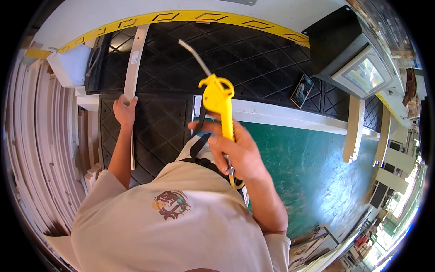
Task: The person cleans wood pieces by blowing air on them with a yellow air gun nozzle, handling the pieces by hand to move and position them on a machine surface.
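Note:
In my right hand (244,154) is a yellow air blow gun (217,99), held upright by its grip with the fingers wrapped round it. Its bent metal nozzle points up and to the left, over the black mat. A hose fitting shows below the grip. My left hand (124,111) is closed round a long white bar (137,56), fingers on its near part. The bar lies across the black mat (181,68) and reaches to the far yellow strip. A small label sticks to its upper face.
A phone (302,90) lies on the mat at the right, near a dark box with a screen (362,72). Long white profiles (43,145) are stacked at the left. Green floor (290,177) spreads to the right. A yellow strip (181,17) runs along the back.

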Action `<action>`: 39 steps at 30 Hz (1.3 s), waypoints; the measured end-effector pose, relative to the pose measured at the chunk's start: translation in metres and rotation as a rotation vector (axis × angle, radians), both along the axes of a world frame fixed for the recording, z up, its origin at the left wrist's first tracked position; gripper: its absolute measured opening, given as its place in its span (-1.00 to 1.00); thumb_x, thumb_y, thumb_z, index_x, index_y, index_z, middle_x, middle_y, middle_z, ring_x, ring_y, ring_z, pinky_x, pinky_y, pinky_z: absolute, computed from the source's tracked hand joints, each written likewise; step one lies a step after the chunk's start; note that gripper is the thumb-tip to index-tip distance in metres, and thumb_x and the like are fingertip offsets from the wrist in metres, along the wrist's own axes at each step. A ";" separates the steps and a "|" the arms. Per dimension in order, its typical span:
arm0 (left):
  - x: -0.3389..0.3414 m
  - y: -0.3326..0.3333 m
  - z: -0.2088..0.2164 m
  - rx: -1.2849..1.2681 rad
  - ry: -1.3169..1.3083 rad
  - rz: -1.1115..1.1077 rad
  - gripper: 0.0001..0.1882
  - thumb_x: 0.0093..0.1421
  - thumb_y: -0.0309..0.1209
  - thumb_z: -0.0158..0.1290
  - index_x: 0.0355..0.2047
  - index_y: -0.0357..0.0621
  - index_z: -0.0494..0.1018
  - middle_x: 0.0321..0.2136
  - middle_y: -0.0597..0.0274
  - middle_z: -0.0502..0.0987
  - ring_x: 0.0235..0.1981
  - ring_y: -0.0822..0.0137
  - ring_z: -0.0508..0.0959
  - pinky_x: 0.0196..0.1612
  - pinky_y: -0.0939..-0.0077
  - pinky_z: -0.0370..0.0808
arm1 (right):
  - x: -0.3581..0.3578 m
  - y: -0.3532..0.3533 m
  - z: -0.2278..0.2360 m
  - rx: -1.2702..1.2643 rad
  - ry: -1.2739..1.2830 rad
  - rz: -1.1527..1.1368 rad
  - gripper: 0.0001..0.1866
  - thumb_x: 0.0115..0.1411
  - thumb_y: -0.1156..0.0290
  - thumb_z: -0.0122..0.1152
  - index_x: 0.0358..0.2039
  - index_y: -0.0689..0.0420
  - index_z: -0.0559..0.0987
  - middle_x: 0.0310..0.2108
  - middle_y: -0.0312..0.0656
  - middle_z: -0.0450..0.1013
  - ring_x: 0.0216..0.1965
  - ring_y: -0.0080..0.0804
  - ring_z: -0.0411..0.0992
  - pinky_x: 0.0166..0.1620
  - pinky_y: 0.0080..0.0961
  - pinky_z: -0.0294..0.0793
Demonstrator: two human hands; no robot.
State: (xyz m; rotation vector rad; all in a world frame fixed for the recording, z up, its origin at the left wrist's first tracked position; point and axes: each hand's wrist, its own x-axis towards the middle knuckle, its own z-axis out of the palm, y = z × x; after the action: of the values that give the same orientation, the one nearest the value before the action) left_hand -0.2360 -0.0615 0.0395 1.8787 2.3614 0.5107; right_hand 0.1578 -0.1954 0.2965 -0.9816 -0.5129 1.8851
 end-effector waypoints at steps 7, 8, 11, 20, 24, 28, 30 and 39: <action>-0.008 -0.001 -0.017 0.109 0.064 -0.051 -0.47 0.13 -0.02 0.36 -0.11 -0.18 0.56 -0.27 -0.03 0.53 -0.15 -0.13 0.52 -0.08 -0.01 0.48 | -0.024 -0.043 -0.058 -0.178 0.224 -0.004 -0.40 0.33 0.38 0.15 0.34 0.26 0.28 0.16 -0.05 0.49 -0.14 -0.50 0.43 -0.03 -0.49 0.49; -0.007 -0.001 -0.017 0.146 0.078 -0.069 -0.48 0.14 -0.02 0.35 -0.11 -0.19 0.56 -0.26 -0.03 0.53 -0.16 -0.13 0.52 -0.08 0.00 0.48 | -0.027 -0.044 -0.063 -0.189 0.262 -0.050 -0.41 0.35 0.35 0.13 0.34 0.26 0.28 0.17 -0.04 0.47 -0.05 -0.47 0.42 0.10 -0.43 0.46; -0.005 0.002 -0.017 0.113 0.084 -0.062 -0.47 0.16 -0.02 0.33 -0.08 -0.20 0.55 -0.26 -0.06 0.52 -0.16 -0.16 0.51 -0.08 -0.01 0.47 | -0.032 -0.045 -0.064 -0.206 0.313 -0.092 -0.46 0.48 0.20 0.01 0.33 0.24 0.29 0.12 -0.07 0.47 -0.04 -0.48 0.38 0.24 -0.32 0.38; 0.000 0.035 -0.033 0.234 0.128 -0.106 -0.36 0.21 0.06 0.27 0.02 -0.26 0.53 -0.21 -0.13 0.51 -0.10 -0.21 0.49 0.03 -0.04 0.43 | -0.032 -0.047 -0.069 -0.097 -0.339 0.333 -0.37 0.51 -0.13 -0.06 0.28 0.15 0.37 -0.29 -0.33 0.48 -0.24 -0.55 0.48 -0.10 -0.54 0.46; 0.003 0.054 -0.037 0.212 0.126 -0.085 -0.34 0.19 0.08 0.28 0.04 -0.27 0.53 -0.19 -0.15 0.53 -0.07 -0.21 0.50 0.06 -0.04 0.43 | -0.039 -0.048 -0.075 -0.030 -0.416 0.406 -0.33 0.50 -0.13 -0.04 0.30 0.20 0.34 -0.31 -0.23 0.49 -0.28 -0.51 0.48 -0.11 -0.50 0.47; 0.007 0.061 -0.037 0.231 0.104 -0.060 -0.36 0.19 0.06 0.29 0.04 -0.22 0.53 -0.14 -0.15 0.55 -0.04 -0.21 0.51 0.07 -0.04 0.44 | -0.040 -0.050 -0.082 -0.046 -0.434 0.349 -0.32 0.49 -0.12 -0.02 0.33 0.21 0.32 -0.34 -0.21 0.50 -0.30 -0.46 0.49 -0.12 -0.46 0.48; 0.010 0.063 -0.035 0.226 0.091 -0.056 -0.37 0.19 0.05 0.29 0.04 -0.21 0.53 -0.13 -0.14 0.55 -0.03 -0.21 0.52 0.07 -0.04 0.44 | -0.039 -0.049 -0.083 -0.042 -0.435 0.327 -0.31 0.49 -0.11 -0.02 0.34 0.22 0.31 -0.36 -0.21 0.50 -0.31 -0.45 0.49 -0.12 -0.45 0.48; 0.008 0.061 -0.039 0.247 0.139 -0.078 -0.37 0.18 0.01 0.29 0.11 -0.16 0.48 -0.05 -0.12 0.55 0.01 -0.23 0.51 0.10 -0.06 0.46 | -0.034 -0.049 -0.078 -0.030 -0.516 0.358 -0.30 0.49 -0.12 -0.04 0.36 0.22 0.30 -0.25 -0.04 0.57 -0.19 -0.21 0.57 -0.02 -0.34 0.50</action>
State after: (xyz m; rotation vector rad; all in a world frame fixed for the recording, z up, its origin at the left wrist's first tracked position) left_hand -0.2282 -0.0006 0.0010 2.1667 2.3929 0.7157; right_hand 0.1243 -0.2440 0.2182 -1.4843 -1.0208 1.9422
